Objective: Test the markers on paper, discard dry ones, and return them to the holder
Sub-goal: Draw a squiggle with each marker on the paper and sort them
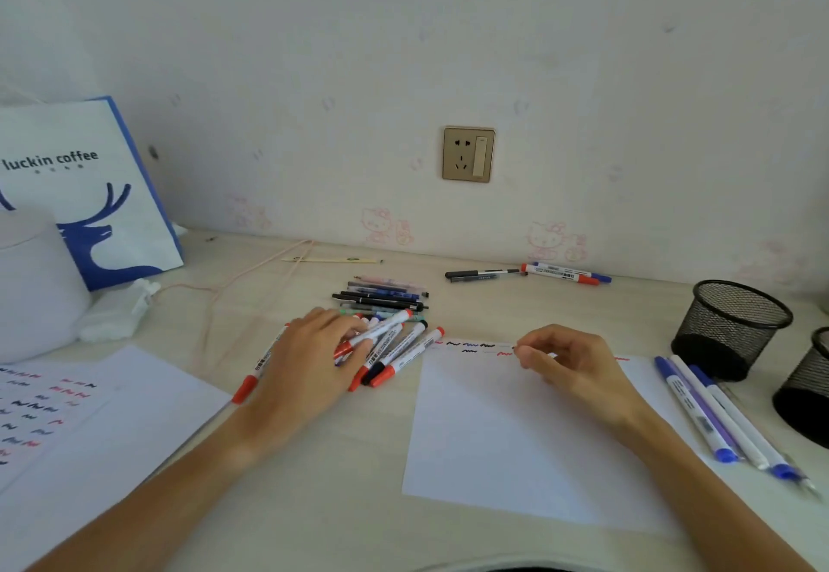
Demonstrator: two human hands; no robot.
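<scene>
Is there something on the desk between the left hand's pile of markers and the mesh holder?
Only flat things: the white paper and the right hand resting on it lie between the marker pile and the mesh holder. Nothing tall stands there.

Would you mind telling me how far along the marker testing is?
Partly done: squiggles line the top of the paper, and several markers lie beside the mesh holder. The right hand writes; the left hand rests on the untested pile. Nothing visibly returned yet.
</scene>
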